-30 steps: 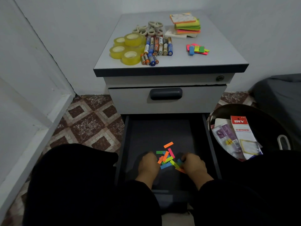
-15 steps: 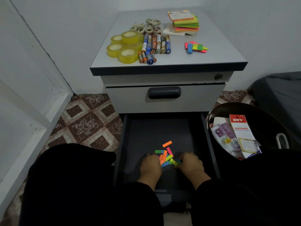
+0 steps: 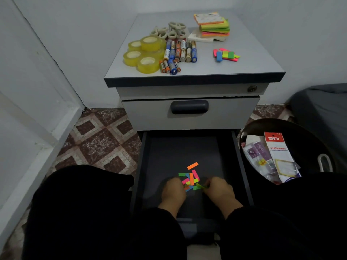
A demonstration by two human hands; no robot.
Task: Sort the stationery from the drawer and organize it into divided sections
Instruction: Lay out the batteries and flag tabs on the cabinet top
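On the dark drawer (image 3: 180,149) floor, bright paper strips (image 3: 190,178) lie piled. My left hand (image 3: 173,190) touches them; my right hand (image 3: 218,190) pinches a green strip (image 3: 200,186).

Fingertips of both hands curl out of sight at the loose pile of small coloured paper strips (image 3: 190,180); strips beneath them hidden; each hand's grip indeterminable.

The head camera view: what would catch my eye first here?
Probably the bright paper strips scattered in the dark open drawer, with the left hand and right hand gathering them. Next, yellow tape rolls and batteries grouped on the cabinet top.
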